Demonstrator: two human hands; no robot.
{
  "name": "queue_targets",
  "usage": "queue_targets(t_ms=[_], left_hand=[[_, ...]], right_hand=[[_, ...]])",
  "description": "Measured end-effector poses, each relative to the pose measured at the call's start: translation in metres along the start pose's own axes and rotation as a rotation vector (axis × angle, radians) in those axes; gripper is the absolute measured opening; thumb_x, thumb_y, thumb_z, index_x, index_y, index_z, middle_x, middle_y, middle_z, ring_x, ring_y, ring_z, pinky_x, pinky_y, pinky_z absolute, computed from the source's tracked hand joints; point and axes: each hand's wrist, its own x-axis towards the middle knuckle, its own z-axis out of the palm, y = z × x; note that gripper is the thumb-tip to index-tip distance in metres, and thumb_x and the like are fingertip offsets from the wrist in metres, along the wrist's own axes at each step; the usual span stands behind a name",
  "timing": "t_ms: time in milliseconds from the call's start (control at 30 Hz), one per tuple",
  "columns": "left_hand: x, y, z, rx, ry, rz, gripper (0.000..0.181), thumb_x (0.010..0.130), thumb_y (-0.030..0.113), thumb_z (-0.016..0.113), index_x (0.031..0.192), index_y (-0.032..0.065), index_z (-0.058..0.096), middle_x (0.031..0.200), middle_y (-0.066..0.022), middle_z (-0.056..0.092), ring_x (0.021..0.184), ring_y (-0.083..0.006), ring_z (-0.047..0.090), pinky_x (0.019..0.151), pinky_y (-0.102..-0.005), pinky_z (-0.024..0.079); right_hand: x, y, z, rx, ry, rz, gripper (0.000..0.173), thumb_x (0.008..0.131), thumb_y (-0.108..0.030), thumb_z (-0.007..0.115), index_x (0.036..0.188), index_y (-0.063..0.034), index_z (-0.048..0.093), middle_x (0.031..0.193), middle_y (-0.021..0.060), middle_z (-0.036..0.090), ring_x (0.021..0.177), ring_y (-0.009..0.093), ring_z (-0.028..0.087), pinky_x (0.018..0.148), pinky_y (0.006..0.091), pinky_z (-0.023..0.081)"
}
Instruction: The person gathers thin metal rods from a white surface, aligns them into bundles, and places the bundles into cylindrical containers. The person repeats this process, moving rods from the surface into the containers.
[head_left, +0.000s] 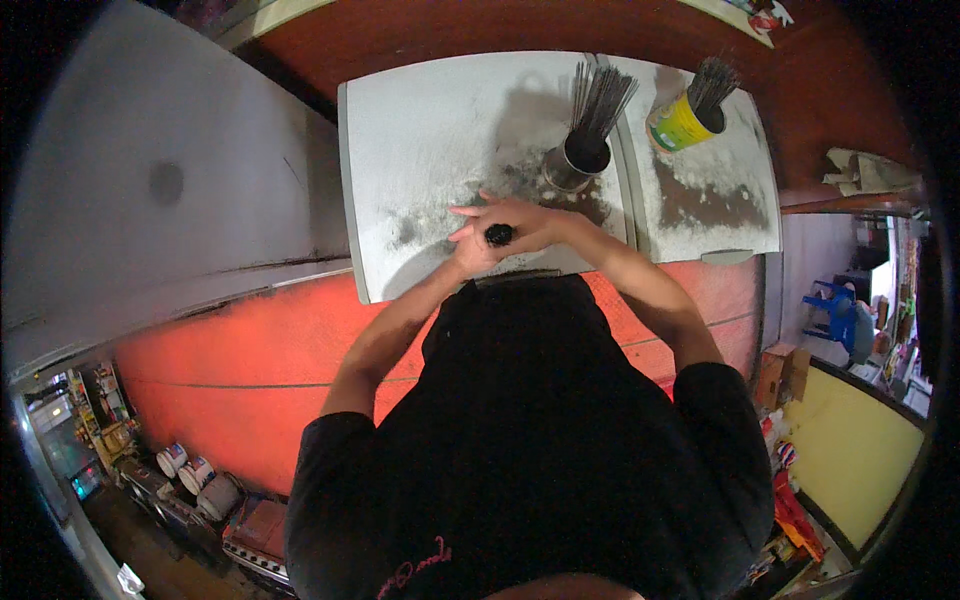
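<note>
My left hand (474, 252) and my right hand (531, 222) meet around a dark round bundle (499, 235), seen end-on. The right hand lies over its far side, and pale fingertips stick out to the left; which hand some of them belong to is hard to tell. Both hands are above the near part of a white, stained, two-part surface (420, 135) with grey edging. Just beyond the right hand stands a dark metal can (568, 171) full of thin dark rods (602, 97). Farther right, a yellow-green can (679, 126) holds more such rods (712, 84). The bundle's lower part is hidden.
A reddish-brown wooden ledge (465, 36) runs behind the white surface, with a crumpled cloth-like thing (870, 174) at right. A grey wall (157, 120) borders the left. Lower left are white buckets (196, 475) and a stove (255, 532); at right, a cardboard box (774, 377) and blue stool (832, 311).
</note>
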Motion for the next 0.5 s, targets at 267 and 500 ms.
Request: queue_targets(t_ms=[267, 500], left_hand=[[0.009, 0.041, -0.012, -0.360, 0.174, -0.261, 0.023, 0.075, 0.016, 0.075, 0.094, 0.0053, 0.068, 0.083, -0.0113, 0.073, 0.075, -0.0270, 0.071, 0.069, -0.0353, 0.054], [0.014, 0.049, -0.019, -0.335, 0.205, -0.299, 0.024, 0.072, 0.018, 0.077, 0.088, 0.0036, 0.066, 0.080, -0.0161, 0.069, 0.072, -0.0364, 0.067, 0.064, -0.0353, 0.052]], right_hand=[[-0.021, -0.067, -0.001, -0.143, 0.564, 0.214, 0.044, 0.079, -0.023, 0.083, 0.119, -0.0123, 0.068, 0.122, 0.0081, 0.066, 0.124, 0.025, 0.057, 0.103, 0.0401, 0.049], [-0.014, -0.083, -0.003, -0.378, 0.433, 0.041, 0.029, 0.080, -0.018, 0.079, 0.105, -0.0067, 0.069, 0.102, 0.0082, 0.068, 0.088, 0.028, 0.067, 0.076, 0.0356, 0.056]])
